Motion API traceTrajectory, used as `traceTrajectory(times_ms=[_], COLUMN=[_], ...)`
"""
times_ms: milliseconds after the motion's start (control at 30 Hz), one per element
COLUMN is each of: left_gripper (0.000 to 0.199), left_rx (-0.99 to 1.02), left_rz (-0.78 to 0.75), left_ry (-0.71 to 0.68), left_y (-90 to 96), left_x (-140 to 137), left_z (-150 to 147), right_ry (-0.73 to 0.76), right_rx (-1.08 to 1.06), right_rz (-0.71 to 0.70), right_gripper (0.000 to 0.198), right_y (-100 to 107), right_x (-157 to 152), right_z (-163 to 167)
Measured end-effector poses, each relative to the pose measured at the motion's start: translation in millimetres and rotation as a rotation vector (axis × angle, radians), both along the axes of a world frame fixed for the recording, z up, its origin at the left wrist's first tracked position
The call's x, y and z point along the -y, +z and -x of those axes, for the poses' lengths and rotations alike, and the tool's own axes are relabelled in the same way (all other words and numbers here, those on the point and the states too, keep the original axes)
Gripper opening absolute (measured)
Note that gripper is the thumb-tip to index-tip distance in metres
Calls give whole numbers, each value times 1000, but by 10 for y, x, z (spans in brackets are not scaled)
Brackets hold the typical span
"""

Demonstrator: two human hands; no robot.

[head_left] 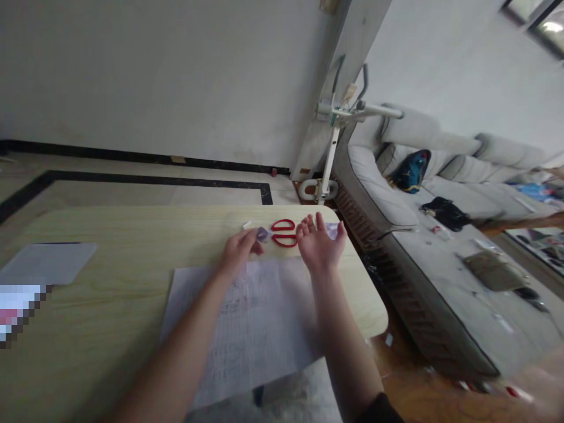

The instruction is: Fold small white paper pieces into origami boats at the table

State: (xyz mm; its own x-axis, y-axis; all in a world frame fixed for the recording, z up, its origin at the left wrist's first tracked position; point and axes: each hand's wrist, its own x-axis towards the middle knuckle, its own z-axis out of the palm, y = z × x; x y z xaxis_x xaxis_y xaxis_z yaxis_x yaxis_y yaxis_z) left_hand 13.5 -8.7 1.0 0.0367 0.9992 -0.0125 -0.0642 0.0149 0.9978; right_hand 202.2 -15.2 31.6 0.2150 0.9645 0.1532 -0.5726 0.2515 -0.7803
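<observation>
The left hand [240,249] is bending its fingers beside a small purple piece [264,235] over the far part of the wooden-topped table [114,329]; whether it is pinching that piece or only touching it, I cannot tell. The red-handled scissors [284,237] are lying between the two hands, their handle loops pointing toward the right hand [322,249] and their blades mostly hidden near the purple piece. The right hand is turning its palm up, fingers spread and slightly curled, gripping nothing, while a purple patterned piece [331,230] is showing behind its thumb. A white scrap [247,225] is lying just beyond the left hand. Below both hands, a large printed sheet [273,329] is spreading over the table and overhanging its near edge.
</observation>
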Motion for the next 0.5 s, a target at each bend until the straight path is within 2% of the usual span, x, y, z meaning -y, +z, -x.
traceTrajectory(times_ms=[100,167,333,400,500], left_gripper=[39,41,48,49,48], left_rx=[121,184,319,358,404], left_rz=[38,54,118,131,137], left_ry=[14,10,36,44,49], left_y=[-12,-21,-13,5,38], left_x=[-24,-33,-30,-26,-25], left_z=[5,5,5,11,25], right_ry=[163,315,690,875,1229], right_rx=[-706,-1154,-2166,-2535,-3016], right_rz=[-74,-159,-311,-366,-413], right_gripper=[27,22,31,34,37], right_y=[241,442,871,954,992], right_x=[117,269,665,760,848], right_z=[-181,-227,-109,-53,-20])
